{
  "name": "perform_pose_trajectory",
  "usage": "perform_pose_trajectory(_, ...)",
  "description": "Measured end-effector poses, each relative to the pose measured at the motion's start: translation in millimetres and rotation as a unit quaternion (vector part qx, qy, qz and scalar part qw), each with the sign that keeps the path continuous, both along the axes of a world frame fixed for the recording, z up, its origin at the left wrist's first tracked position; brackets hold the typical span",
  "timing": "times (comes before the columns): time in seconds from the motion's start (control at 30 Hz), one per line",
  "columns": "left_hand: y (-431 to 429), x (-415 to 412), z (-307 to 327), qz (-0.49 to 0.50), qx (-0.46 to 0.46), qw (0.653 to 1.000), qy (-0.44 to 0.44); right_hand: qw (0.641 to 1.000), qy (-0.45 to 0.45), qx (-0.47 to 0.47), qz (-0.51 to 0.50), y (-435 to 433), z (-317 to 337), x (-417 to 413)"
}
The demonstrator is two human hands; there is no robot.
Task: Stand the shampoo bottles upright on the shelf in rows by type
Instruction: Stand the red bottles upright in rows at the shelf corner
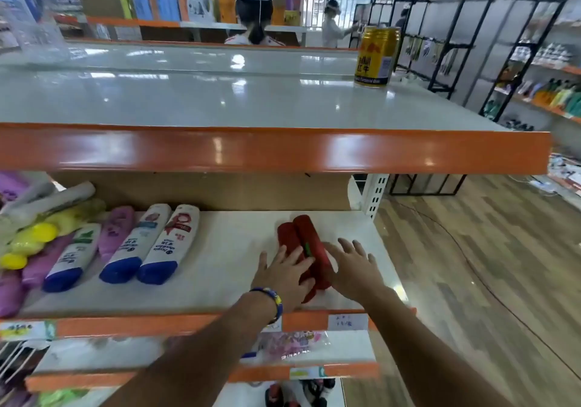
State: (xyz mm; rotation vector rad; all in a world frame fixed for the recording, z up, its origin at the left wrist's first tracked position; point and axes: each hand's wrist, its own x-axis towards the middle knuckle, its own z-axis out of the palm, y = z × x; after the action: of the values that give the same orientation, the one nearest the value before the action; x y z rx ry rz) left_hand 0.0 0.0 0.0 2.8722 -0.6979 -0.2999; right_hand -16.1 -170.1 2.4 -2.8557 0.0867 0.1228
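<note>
Two bare forearms reach in from below, the left one wearing a blue-and-yellow bracelet (271, 297) at the wrist. Both end at a pair of red shampoo bottles (303, 234) lying flat, side by side and touching, near the right end of the middle shelf (229, 249). Left hand (283, 273): fingers straight and spread, palm down on the left bottle, nothing gripped. Right hand (352, 265): likewise flat and splayed, set against the outer flank of the right bottle; it looks to be touching, though I cannot see the contact itself. Step in hand, as I judge it: gathering the red pair before standing them up. Neither is upright yet. Next move would call for curling the fingers round a bottle body and tipping it onto its cap end, keeping the two together as one row. Further left on the same shelf, well apart, white bottles with blue caps (157, 246), purple bottles (114, 227) and yellow bottles (31, 237) all lie on their sides, unsorted, so most of the job remains. A gold drink can (375, 54) stands on the top shelf.
</note>
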Motion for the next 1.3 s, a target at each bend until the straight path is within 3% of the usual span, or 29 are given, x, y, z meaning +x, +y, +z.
perform_pose_trajectory(0.1,-6.9,-3.6,-6.9,0.009,0.017,1.000,0.009,1.000,0.012,0.003,0.015,-2.4,-6.0,5.0)
perform_pose_trajectory(0.33,-6.2,-2.7,-10.8,0.097,-0.053,0.994,-0.019,0.999,0.010,-0.002,0.047,5.8,-18.3,15.7)
perform_pose_trajectory(0.47,7.8,-0.2,-13.4,0.160,-0.082,0.983,-0.040,0.997,0.030,0.063,0.015,13.3,-19.8,19.0)
perform_pose_trajectory(0.6,24.1,4.9,-16.6,0.259,-0.093,0.961,0.023,0.989,0.058,0.125,-0.047,17.5,-19.1,22.9)
perform_pose_trajectory(0.73,26.8,5.2,-22.7,0.301,-0.062,0.950,0.058,0.987,0.090,0.121,-0.064,18.9,-17.4,23.6)
perform_pose_trajectory(0.83,20.0,3.5,-26.4,0.329,-0.062,0.940,0.062,0.987,0.058,0.128,-0.073,16.4,-12.2,22.2)
perform_pose_trajectory(1.0,14.3,7.5,-24.6,0.370,-0.149,0.910,0.116,0.986,-0.060,0.144,-0.060,4.5,11.3,17.5)
perform_pose_trajectory(1.13,19.2,7.8,-14.3,0.358,-0.170,0.915,0.078,0.972,-0.169,0.161,-0.024,0.0,41.0,19.7)
perform_pose_trajectory(1.3,41.4,17.9,14.9,0.306,-0.158,0.939,-0.009,0.964,-0.216,0.151,0.015,4.9,71.8,24.3)
